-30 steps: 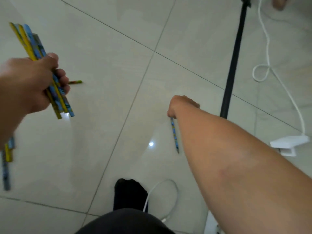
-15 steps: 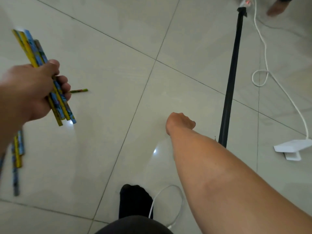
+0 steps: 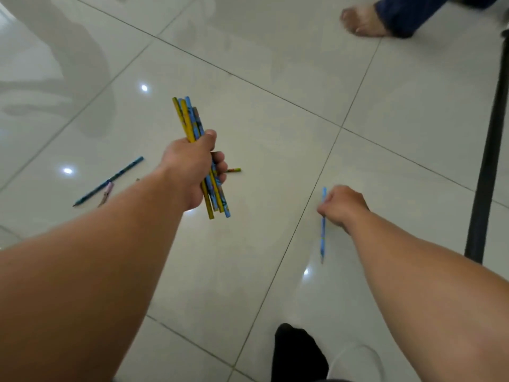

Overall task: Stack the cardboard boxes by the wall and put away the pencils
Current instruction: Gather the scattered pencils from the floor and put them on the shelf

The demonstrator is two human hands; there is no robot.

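Observation:
My left hand (image 3: 192,169) is closed around a bundle of several yellow and blue pencils (image 3: 190,119), held above the tiled floor. My right hand (image 3: 341,206) grips a single blue pencil (image 3: 322,238), its tip pointing down at the floor. A long blue pencil (image 3: 110,180) lies on the floor to the left, with a short pinkish pencil (image 3: 106,193) beside it. A short yellow-green pencil (image 3: 234,170) pokes out on the floor just behind my left fingers. No cardboard boxes are in view.
A black pole (image 3: 493,139) stands at the right edge. Another person's bare foot and blue trouser leg (image 3: 366,19) are at the top right. My black-socked foot (image 3: 297,351) is at the bottom, with a white cable loop (image 3: 369,354) beside it.
The view has swung left and up. My left hand with the bundle now sits mid-frame. My right hand has lifted the single blue pencil off the floor. More loose pencils came into view at left.

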